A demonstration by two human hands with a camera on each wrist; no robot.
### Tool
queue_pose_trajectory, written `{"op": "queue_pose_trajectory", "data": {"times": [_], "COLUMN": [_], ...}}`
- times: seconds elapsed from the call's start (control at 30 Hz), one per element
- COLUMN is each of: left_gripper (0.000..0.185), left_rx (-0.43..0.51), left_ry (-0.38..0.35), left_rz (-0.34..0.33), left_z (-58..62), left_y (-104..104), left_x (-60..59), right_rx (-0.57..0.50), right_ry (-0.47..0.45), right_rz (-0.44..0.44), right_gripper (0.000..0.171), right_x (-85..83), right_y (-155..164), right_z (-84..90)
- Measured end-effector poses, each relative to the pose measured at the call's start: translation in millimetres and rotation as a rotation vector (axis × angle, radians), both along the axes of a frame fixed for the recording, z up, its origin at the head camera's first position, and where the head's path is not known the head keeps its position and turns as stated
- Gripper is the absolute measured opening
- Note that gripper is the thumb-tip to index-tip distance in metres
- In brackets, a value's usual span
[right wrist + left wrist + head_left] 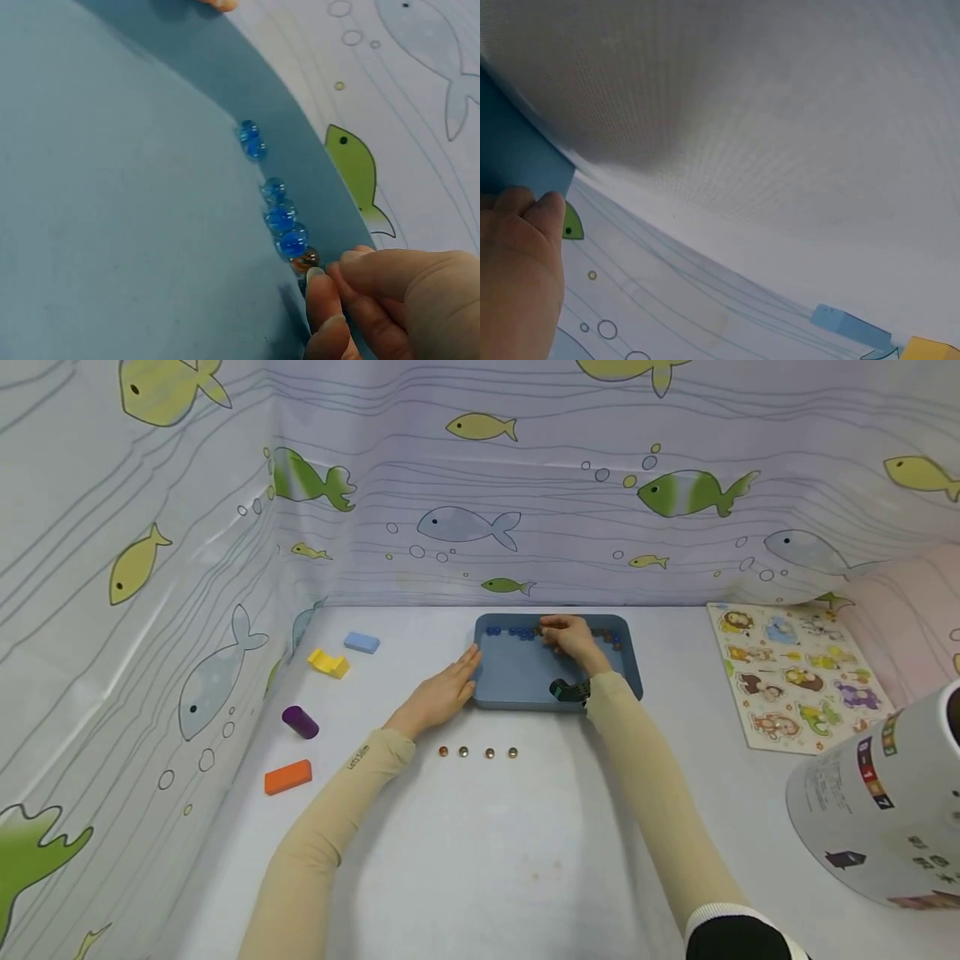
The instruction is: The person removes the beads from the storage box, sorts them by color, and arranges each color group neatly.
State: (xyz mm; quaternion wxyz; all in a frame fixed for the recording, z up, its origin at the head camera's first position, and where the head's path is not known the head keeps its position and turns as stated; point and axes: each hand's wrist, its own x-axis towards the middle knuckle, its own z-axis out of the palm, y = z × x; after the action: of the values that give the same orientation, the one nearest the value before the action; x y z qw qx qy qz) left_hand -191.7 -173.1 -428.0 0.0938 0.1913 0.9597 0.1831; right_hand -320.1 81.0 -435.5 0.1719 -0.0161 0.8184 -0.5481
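Observation:
A blue tray [525, 681] lies in the middle of the white table. My left hand [444, 687] rests flat against its left rim, fingers straight; the left wrist view shows those fingertips [536, 210] touching the tray's edge [517, 154]. My right hand [553, 635] reaches to the tray's far wall, where blue glass beads [279, 217] lie in a row. Its curled fingertips [321, 279] pinch an amber bead [304, 260] at the end of that row. Several small amber beads [477, 752] sit in a line on the table in front of the tray.
At the left lie a light blue block [362, 642], a yellow block [328, 662], a purple cylinder [300, 722] and an orange block [288, 777]. An animal puzzle board [798, 672] lies at the right, a white printed object [877, 802] nearer. Fish-patterned curtains wall in the table.

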Motion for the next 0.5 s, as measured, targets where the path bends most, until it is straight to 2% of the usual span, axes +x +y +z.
{"op": "queue_pose_trajectory", "data": {"times": [0.17, 0.33, 0.5], "left_gripper": [0.056, 0.057, 0.057], "left_rx": [0.001, -0.015, 0.001], "left_ry": [0.000, -0.001, 0.001], "left_rz": [0.007, 0.000, 0.006], "left_z": [-1.1, -3.5, -2.1], "left_y": [0.0, 0.1, -0.6], "left_x": [0.4, -0.3, 0.2], "right_rx": [0.111, 0.171, 0.243], "right_ry": [0.065, 0.089, 0.123], "right_rz": [0.022, 0.031, 0.042], "right_gripper": [0.035, 0.034, 0.025], "right_x": [2.6, 5.5, 7.7], "right_y": [-1.7, -0.1, -0.2], "right_z": [-0.8, 0.5, -0.2]}}
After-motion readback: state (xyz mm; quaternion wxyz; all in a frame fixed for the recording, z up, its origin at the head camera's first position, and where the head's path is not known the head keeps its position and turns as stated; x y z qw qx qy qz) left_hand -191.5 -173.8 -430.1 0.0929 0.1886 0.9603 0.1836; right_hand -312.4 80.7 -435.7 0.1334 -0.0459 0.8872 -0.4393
